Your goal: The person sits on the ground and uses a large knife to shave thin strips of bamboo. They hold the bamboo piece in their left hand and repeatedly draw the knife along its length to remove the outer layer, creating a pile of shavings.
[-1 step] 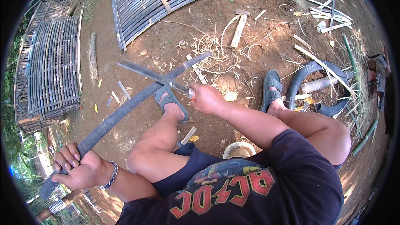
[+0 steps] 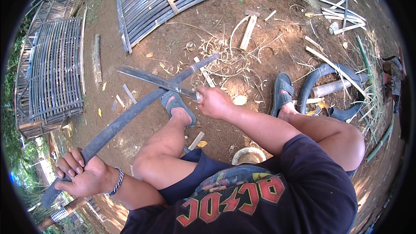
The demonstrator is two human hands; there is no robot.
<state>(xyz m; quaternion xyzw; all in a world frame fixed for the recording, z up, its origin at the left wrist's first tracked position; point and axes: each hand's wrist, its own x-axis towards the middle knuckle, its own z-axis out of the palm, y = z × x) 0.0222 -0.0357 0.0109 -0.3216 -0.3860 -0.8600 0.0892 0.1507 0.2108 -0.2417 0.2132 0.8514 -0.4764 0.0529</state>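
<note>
My left hand, at the lower left, is closed around one end of a long, dark, flat bamboo strip. The strip slants away from me up to the right, and its far end lies over curled shavings. In my right hand is the handle of a machete, mostly hidden by my fingers. Its long grey blade points left and crosses over the strip above my left sandal. Whether the edge touches the strip, I cannot tell.
Thin curled shavings litter the soil beyond my feet, near a hammer. Black curved rubber pieces lie right of my right foot. A slatted bamboo panel lies at the back, another slatted structure at left. A pale bowl sits between my legs.
The machete blade has swung slightly, its tip dropping a little nearer and to the left. My left hand and the bamboo strip have stayed in place.
</note>
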